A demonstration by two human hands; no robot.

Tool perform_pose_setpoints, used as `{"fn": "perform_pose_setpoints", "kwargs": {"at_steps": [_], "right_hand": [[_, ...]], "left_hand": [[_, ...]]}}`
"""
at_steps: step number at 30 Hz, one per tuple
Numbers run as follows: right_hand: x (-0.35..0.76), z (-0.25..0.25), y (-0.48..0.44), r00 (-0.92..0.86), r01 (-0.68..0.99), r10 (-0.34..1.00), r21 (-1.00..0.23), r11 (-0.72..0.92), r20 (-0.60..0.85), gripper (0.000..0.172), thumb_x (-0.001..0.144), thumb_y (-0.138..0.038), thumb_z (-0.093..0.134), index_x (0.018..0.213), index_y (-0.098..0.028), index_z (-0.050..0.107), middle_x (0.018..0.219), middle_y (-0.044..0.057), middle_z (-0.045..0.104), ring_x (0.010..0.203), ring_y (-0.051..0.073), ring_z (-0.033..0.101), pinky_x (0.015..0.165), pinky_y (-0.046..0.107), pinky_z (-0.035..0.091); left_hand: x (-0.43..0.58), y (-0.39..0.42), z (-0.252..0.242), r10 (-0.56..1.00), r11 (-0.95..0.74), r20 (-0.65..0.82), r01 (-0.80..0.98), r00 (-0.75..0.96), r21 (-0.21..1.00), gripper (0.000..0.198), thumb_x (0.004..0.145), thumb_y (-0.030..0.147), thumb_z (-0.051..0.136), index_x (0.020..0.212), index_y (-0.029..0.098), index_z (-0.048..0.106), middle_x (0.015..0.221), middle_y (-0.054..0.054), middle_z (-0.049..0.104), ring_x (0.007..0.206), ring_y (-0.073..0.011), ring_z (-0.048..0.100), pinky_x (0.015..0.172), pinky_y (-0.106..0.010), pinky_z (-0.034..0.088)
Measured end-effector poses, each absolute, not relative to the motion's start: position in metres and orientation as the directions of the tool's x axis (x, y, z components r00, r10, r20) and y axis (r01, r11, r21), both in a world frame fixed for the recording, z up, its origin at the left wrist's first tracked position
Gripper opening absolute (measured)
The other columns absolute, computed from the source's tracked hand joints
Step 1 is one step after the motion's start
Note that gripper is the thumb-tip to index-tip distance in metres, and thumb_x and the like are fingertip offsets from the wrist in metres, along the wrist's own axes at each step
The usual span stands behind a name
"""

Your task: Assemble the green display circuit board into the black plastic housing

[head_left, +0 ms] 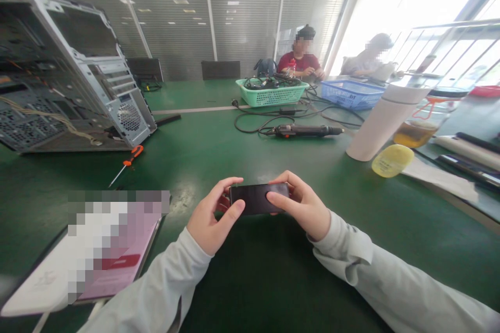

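Observation:
Between my hands is a black smartphone [255, 200], held sideways above the green table with its dark face towards me. My left hand [213, 218] grips its left end, thumb on the front and fingers behind and along the upper edge. At the other end, my right hand [307, 208] pinches it with the thumb over the face. The fingers behind it are mostly hidden. To the left of my left forearm lies a tablet-like device [128, 260] with a lit, partly blurred screen.
An open computer case [89, 78] stands at left, with an orange-handled screwdriver [127, 163] before it. Beyond my hands lies a corded electric screwdriver [300, 131]. A green basket [269, 96] holds cables. At right are a white tumbler [380, 122] and a yellow container [392, 161]. Two people sit opposite.

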State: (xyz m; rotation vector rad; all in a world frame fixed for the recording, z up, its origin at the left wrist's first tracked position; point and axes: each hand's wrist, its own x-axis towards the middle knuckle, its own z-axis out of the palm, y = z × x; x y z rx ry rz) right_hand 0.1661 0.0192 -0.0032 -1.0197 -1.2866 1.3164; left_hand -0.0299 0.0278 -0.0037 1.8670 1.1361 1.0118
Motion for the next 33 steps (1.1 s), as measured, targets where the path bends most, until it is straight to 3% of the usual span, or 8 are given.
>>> {"fn": "perform_pose_setpoints", "kwargs": {"at_steps": [2,4,8,11,17,25,30,33], "right_hand": [[0.167,0.0,0.02,-0.209,-0.191,0.966,-0.963,-0.191,-0.15,0.057,0.061,-0.052,0.074,0.085,-0.017,0.036,0.071,0.0,0.055,0.057,0.014,0.057,0.048,0.018,0.048],[0.169,0.003,0.021,-0.272,-0.223,0.922,-0.914,-0.34,-0.277,0.056,0.062,-0.051,0.071,0.088,-0.018,0.035,0.07,0.001,0.056,0.054,0.015,0.058,0.044,0.017,0.047],[0.174,0.008,0.022,-0.491,-0.144,0.722,-0.772,-0.619,-0.487,0.036,0.087,-0.048,0.042,0.085,-0.012,0.046,0.064,0.006,0.056,0.05,0.014,0.058,0.042,0.016,0.046],[0.177,0.006,0.023,-0.687,-0.094,0.519,-0.646,-0.758,-0.509,0.058,0.097,-0.047,0.011,0.072,-0.011,0.049,0.054,0.006,0.052,0.045,0.014,0.056,0.04,0.016,0.045],[0.177,-0.003,0.022,-0.78,-0.14,0.48,-0.636,-0.759,-0.401,0.068,0.098,-0.05,0.0,0.067,-0.012,0.048,0.051,0.004,0.049,0.042,0.012,0.054,0.042,0.016,0.045],[0.174,0.007,0.022,-0.688,-0.153,0.531,-0.616,-0.772,-0.495,0.071,0.098,-0.051,-0.005,0.067,-0.013,0.047,0.049,0.004,0.048,0.042,0.013,0.054,0.039,0.016,0.043],[0.171,0.017,0.023,-0.463,-0.155,0.664,-0.684,-0.713,-0.588,0.058,0.1,-0.05,0.011,0.078,-0.011,0.049,0.055,0.004,0.052,0.044,0.01,0.054,0.04,0.012,0.043],[0.17,0.015,0.024,-0.359,-0.108,0.742,-0.765,-0.636,-0.566,0.047,0.098,-0.045,0.019,0.086,-0.011,0.048,0.057,0.004,0.052,0.044,0.01,0.054,0.038,0.012,0.043]], "left_hand": [[-0.03,0.026,-0.002,0.911,-0.36,0.246,0.342,0.332,0.868,0.043,0.082,0.042,0.049,0.119,0.02,0.051,0.094,-0.005,0.061,0.081,-0.02,0.059,0.07,-0.03,0.048],[-0.03,0.025,0.0,0.907,-0.367,0.253,0.335,0.337,0.868,0.044,0.081,0.044,0.049,0.117,0.019,0.053,0.082,-0.003,0.062,0.079,-0.0206,0.059,0.071,-0.03,0.047],[-0.031,0.026,0.001,0.918,-0.328,0.216,0.333,0.333,0.884,0.037,0.081,0.05,0.047,0.094,0.018,0.06,0.066,0.0,0.06,0.064,-0.0181,0.058,0.064,-0.028,0.047],[-0.032,0.029,-0.004,0.95,-0.246,0.167,0.302,0.265,0.921,0.043,0.082,0.057,0.041,0.068,0.019,0.057,0.053,0.003,0.051,0.05,-0.0152,0.051,0.049,-0.026,0.042],[-0.033,0.031,-0.014,0.969,-0.163,0.105,0.262,0.223,0.951,0.053,0.083,0.06,0.032,0.053,0.02,0.05,0.048,0.002,0.049,0.045,-0.0139,0.047,0.044,-0.026,0.037],[-0.032,0.033,-0.013,0.971,-0.137,0.083,0.239,0.222,0.961,0.054,0.082,0.062,0.035,0.053,0.019,0.052,0.046,0.001,0.05,0.045,-0.0134,0.048,0.047,-0.027,0.039],[-0.026,0.032,-0.009,0.959,-0.01,-0.011,0.073,0.283,0.997,0.053,0.074,0.067,0.046,0.082,0.016,0.057,0.054,0.003,0.054,0.048,-0.0124,0.052,0.047,-0.025,0.045],[-0.023,0.03,-0.004,0.957,0.065,-0.067,0.017,0.282,0.998,0.062,0.069,0.069,0.052,0.098,0.015,0.055,0.067,0.0,0.06,0.052,-0.0134,0.058,0.049,-0.026,0.049]]}}
